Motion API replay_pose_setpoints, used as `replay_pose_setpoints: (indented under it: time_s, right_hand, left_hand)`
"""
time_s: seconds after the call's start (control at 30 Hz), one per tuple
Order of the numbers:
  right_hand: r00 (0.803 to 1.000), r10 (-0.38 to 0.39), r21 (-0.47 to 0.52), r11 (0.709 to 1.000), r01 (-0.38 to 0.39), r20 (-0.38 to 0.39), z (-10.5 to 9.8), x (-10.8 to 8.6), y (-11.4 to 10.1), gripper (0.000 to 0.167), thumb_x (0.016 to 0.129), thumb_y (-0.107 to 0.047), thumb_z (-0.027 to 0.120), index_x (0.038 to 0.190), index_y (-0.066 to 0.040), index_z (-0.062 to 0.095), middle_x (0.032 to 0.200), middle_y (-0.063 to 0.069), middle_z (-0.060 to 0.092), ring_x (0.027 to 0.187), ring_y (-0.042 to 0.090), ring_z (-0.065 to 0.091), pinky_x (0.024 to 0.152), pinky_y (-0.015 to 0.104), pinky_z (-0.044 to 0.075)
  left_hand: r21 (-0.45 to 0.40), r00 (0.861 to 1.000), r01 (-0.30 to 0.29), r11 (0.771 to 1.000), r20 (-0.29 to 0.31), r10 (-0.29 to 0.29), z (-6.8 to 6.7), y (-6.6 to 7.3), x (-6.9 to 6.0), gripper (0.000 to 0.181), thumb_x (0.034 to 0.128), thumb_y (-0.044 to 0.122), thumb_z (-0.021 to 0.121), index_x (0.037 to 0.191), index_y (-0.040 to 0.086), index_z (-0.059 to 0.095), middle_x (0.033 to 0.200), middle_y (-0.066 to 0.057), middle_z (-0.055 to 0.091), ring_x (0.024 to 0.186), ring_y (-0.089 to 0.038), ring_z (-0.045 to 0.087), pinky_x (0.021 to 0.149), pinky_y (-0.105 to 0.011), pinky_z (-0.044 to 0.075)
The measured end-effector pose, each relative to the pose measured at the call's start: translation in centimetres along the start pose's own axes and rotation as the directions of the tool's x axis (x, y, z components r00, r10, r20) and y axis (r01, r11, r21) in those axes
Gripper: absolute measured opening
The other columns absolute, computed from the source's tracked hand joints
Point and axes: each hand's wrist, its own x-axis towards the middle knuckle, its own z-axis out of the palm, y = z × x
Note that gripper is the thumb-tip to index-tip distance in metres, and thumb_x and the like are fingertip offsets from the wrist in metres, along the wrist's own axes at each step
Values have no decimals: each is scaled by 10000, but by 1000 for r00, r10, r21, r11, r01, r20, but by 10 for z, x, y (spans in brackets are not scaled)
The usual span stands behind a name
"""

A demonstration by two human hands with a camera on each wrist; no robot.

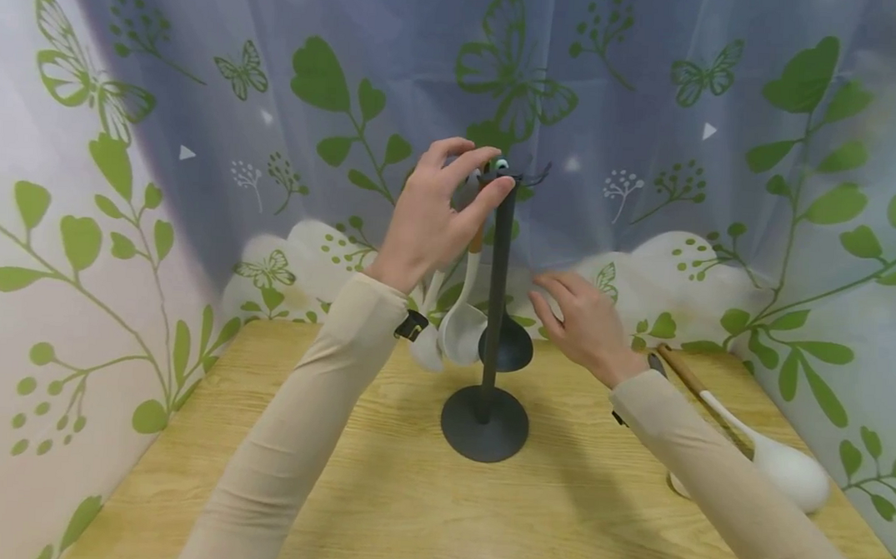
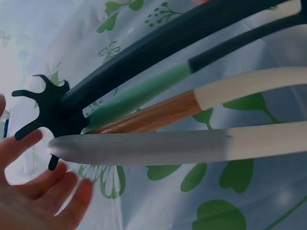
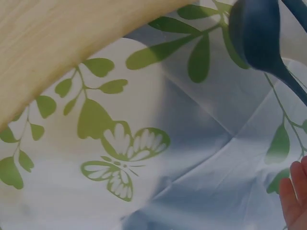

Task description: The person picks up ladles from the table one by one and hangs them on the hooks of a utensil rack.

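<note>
A dark utensil stand [image 1: 494,315] with a crown of hooks [image 2: 53,108] stands upright on the table. My left hand [image 1: 434,212] is at its top, thumb and fingers apart around the hooks. Between them is the blurred end of a grey handle [image 2: 144,148] with a cream neck. Contact with it is unclear. Beside it hang a wooden handle [image 2: 148,115] and a green handle [image 2: 144,93]. Lower down are a white ladle [image 1: 462,334], a dark ladle [image 1: 516,349] and a white utensil head [image 1: 426,349]. My right hand [image 1: 584,323] hovers right of the stand, holding nothing.
On the table's [image 1: 408,503] right side lies a white ladle [image 1: 792,474] with a wooden handle. Another utensil beside it is partly hidden by my right sleeve [image 1: 710,466]. A leaf-patterned curtain [image 1: 399,27] surrounds the back and sides.
</note>
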Motion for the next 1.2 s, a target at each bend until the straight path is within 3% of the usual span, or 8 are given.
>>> replay_pose_setpoints:
  time_s: [0.1, 0.2, 0.3, 0.4, 0.57, 0.93, 1.07, 1.2]
  right_hand:
    - [1000, -12, -12, 1000, 12, 27, 2, -8, 2, 242, 931, -177, 661, 1111, -24, 713, 1056, 142, 708, 977, 308, 668, 827, 457, 556]
    - [999, -20, -4, 1000, 20, 41, 3, -16, 5, 225, 927, -155, 662, 1105, -28, 716, 1047, 137, 714, 980, 304, 664, 830, 455, 554]
    - [999, -4, 4, 1000, 4, 48, 2, -23, 9, 209, 923, -128, 661, 1097, -26, 715, 1046, 143, 711, 994, 311, 657, 861, 461, 540]
    - [997, 28, 1, 1000, -28, 66, -1, -31, 12, 213, 924, -127, 661, 1100, -19, 712, 1062, 159, 708, 1010, 329, 656, 886, 478, 531]
    - [993, 84, -32, 996, -81, 87, -5, -41, 17, 229, 937, -156, 653, 1121, -32, 708, 1091, 162, 703, 1014, 337, 661, 878, 491, 534]
    - [987, 118, -56, 992, -112, 110, -3, -55, 27, 202, 927, -152, 671, 1084, -33, 716, 1031, 147, 707, 931, 310, 659, 807, 467, 546]
    - [968, 180, -90, 982, -166, 174, -7, -60, 29, 203, 952, -168, 642, 1086, -33, 712, 1035, 140, 703, 901, 299, 659, 749, 458, 552]
    - [922, 299, -167, 950, -264, 245, -14, -66, 32, 241, 981, -217, 599, 1101, -46, 718, 1066, 160, 707, 778, 293, 683, 598, 440, 551]
  left_hand:
    - [11, 995, 64, 998, 79, -65, -1, 2, 2, 515, 973, 520, 538, 1403, 236, 557, 1479, -48, 439, 1343, -198, 448, 1058, -373, 425]
    - [17, 988, 95, 995, 119, -96, -2, 3, 4, 540, 975, 548, 511, 1427, 253, 527, 1531, -38, 392, 1421, -176, 369, 1115, -380, 382]
    - [4, 987, 91, 996, 135, -91, -2, 3, 7, 534, 991, 550, 472, 1433, 255, 519, 1550, -39, 370, 1426, -176, 369, 1122, -379, 376]
    - [-8, 985, 84, 996, 149, -82, -1, 4, 10, 513, 999, 543, 457, 1427, 268, 526, 1555, -40, 361, 1348, -167, 467, 1094, -359, 403]
    - [-21, 987, 71, 997, 149, -67, 1, 4, 12, 483, 987, 528, 502, 1381, 260, 582, 1545, -56, 373, 1199, -145, 573, 1059, -347, 428]
    - [2, 993, 75, 997, 89, -74, 4, 6, 14, 427, 988, 532, 498, 1244, 253, 696, 1498, -50, 452, 1309, -177, 509, 1066, -353, 428]
    - [-13, 994, 79, 997, 82, -78, 6, 6, 13, 412, 996, 516, 492, 1235, 252, 700, 1506, -47, 457, 1384, -161, 443, 1108, -368, 399]
    - [-41, 994, 85, 996, 71, -82, 8, 6, 12, 405, 991, 511, 509, 1225, 245, 706, 1503, -47, 467, 1415, -148, 404, 1130, -353, 379]
